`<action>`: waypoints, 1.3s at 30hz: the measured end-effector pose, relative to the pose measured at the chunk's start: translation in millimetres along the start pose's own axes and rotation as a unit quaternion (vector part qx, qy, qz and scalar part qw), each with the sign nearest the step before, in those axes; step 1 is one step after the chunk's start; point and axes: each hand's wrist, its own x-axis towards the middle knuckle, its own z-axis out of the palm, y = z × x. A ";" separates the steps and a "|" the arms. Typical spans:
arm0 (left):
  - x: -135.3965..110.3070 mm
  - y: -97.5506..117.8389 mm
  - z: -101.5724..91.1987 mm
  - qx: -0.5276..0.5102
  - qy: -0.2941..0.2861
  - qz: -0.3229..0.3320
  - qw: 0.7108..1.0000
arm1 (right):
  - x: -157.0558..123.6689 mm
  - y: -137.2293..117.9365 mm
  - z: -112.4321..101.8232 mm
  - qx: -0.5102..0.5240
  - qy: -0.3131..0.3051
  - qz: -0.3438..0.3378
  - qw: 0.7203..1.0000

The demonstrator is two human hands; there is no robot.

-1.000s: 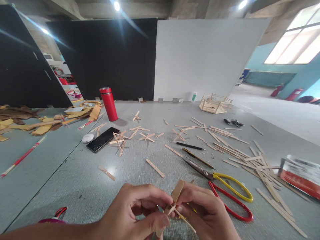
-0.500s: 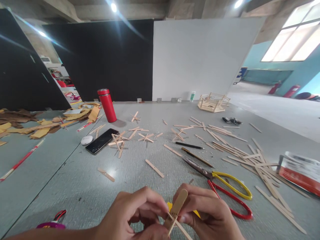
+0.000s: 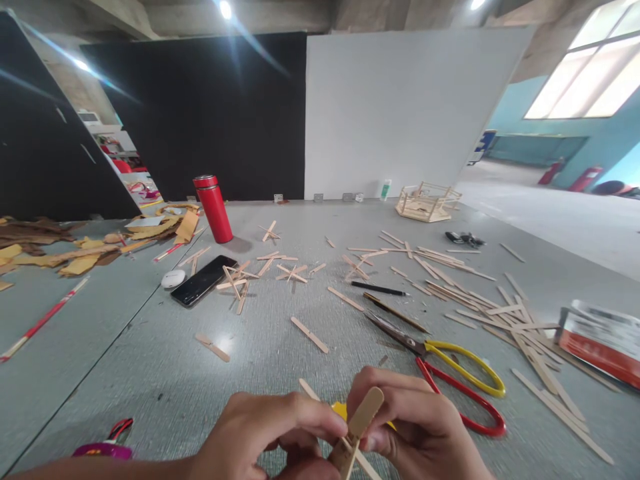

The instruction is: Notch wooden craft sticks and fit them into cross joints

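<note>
At the bottom middle, my left hand and my right hand are both closed in a pinch on a small piece made of crossed wooden craft sticks. One flat stick points up and to the right between my thumbs. Thinner sticks cross it lower down, partly cut off by the frame edge. A bit of something yellow shows behind the sticks, under my right fingers.
Scissors with yellow and red handles lie just right of my hands. Loose craft sticks are scattered over the grey floor. Further off are a black phone, a red flask, a black pen, a stick-built frame and cardboard scraps.
The flat stick has tilted further to the right and sunk lower in the frame with both hands. A loose stick on the floor now shows behind my left fingers.
</note>
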 end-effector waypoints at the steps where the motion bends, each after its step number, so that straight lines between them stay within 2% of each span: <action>1: 0.3 -0.1 -0.2 -0.006 -0.002 -0.010 1.000 | 0.0 -1.3 0.2 0.006 0.000 0.012 1.000; 6: 5.3 10.8 1.0 -0.087 -0.001 -0.094 0.992 | 0.8 -4.7 1.4 0.015 0.015 0.023 1.000; 10: 13.9 29.2 1.5 -0.175 0.032 -0.186 0.966 | 1.9 -4.6 4.8 0.099 0.027 0.111 0.989; 12: 17.5 33.7 0.6 -0.197 0.031 -0.212 0.957 | 2.2 -5.0 6.2 0.136 0.034 0.155 0.978; 17: 21.1 26.5 -1.0 -0.215 -0.009 -0.171 0.962 | 1.3 -4.8 6.1 0.170 0.032 0.194 0.966; 23: 23.1 25.5 -0.2 -0.226 0.016 -0.197 0.954 | -0.4 -1.4 4.8 0.149 0.008 0.204 0.968; 28: 22.8 30.8 -0.4 -0.213 0.005 -0.189 0.959 | -0.4 -1.3 2.2 0.113 0.005 0.197 0.974; 33: 22.2 26.1 1.9 -0.207 0.002 -0.186 0.961 | 1.1 -2.4 4.1 0.113 0.000 0.205 0.972; 39: 20.4 20.3 2.3 -0.186 -0.008 -0.165 0.969 | -1.9 -2.3 9.9 0.145 0.036 0.214 0.965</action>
